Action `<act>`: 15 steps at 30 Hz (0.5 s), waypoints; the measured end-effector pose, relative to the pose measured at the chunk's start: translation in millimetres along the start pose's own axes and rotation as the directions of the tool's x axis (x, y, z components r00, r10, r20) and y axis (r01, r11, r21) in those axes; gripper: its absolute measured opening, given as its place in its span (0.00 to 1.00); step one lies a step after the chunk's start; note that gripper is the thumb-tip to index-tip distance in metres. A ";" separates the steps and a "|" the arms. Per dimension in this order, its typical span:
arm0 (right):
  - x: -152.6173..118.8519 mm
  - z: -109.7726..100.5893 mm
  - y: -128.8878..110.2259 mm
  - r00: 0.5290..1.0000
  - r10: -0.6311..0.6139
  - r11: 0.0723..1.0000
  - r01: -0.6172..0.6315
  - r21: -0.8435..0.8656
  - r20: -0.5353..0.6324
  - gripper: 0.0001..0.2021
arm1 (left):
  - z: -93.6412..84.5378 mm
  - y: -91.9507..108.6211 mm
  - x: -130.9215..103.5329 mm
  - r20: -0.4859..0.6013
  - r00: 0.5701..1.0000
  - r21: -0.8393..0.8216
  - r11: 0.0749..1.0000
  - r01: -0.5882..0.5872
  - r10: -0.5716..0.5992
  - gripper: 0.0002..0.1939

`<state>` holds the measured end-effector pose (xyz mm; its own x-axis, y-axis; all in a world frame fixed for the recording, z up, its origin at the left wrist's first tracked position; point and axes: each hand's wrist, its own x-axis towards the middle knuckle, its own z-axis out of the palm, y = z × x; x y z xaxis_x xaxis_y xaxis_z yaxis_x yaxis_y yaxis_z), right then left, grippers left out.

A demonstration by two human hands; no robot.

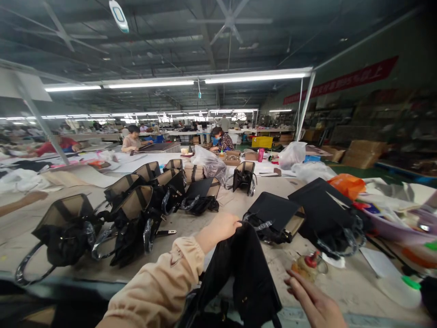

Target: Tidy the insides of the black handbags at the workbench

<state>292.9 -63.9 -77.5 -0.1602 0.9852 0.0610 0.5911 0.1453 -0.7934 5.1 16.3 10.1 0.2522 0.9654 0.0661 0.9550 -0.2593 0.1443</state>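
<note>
My left hand (220, 229) pinches the top edge of a black bag (247, 273), which hangs open at the table's front edge. To the right of that bag is my right hand (307, 296), its fingers stretched out and holding nothing. Just beyond its fingertips stands a small glue bottle (309, 264) with a red cap. Behind the held bag lies another black bag (275, 212) with a flat flap and a plastic-wrapped handle. The lower part of the held bag is cut off by the frame.
Several black bags (128, 228) stand on the table (191, 232) at the left and centre. A large black bag (324, 214), a purple basket (389, 228) and a green-capped bottle (399, 289) are at the right. Another person's arm (23, 202) reaches in from the left.
</note>
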 end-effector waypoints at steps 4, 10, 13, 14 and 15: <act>67.3 1.1 -67.5 0.981 -0.184 0.974 0.191 -0.119 0.068 0.24 | 4.6 1.3 1.0 0.011 0.998 0.001 0.999 0.054 -0.054 0.17; 110.3 21.3 -94.8 0.947 -0.225 0.874 0.301 -0.381 0.229 0.21 | 2.0 6.8 2.7 0.100 0.986 -0.010 0.990 0.137 -0.136 0.17; 116.4 20.8 -95.8 0.948 -0.216 0.855 0.299 -0.425 0.233 0.21 | -9.8 11.6 6.3 0.145 0.977 -0.006 0.987 0.161 -0.159 0.17; 119.0 17.9 -98.8 0.944 -0.224 0.853 0.310 -0.421 0.242 0.20 | -16.7 13.0 7.5 0.154 0.975 -0.007 0.987 0.163 -0.160 0.16; 122.2 13.7 -103.7 0.938 -0.238 0.849 0.326 -0.415 0.251 0.19 | -25.5 14.0 8.7 0.158 0.974 -0.006 0.987 0.164 -0.161 0.16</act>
<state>201.2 40.2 4.0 -0.4891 0.8672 0.0938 0.7779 0.4823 -0.4027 16.6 20.4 37.8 0.1171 0.9865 -0.1143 0.9823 -0.0981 0.1594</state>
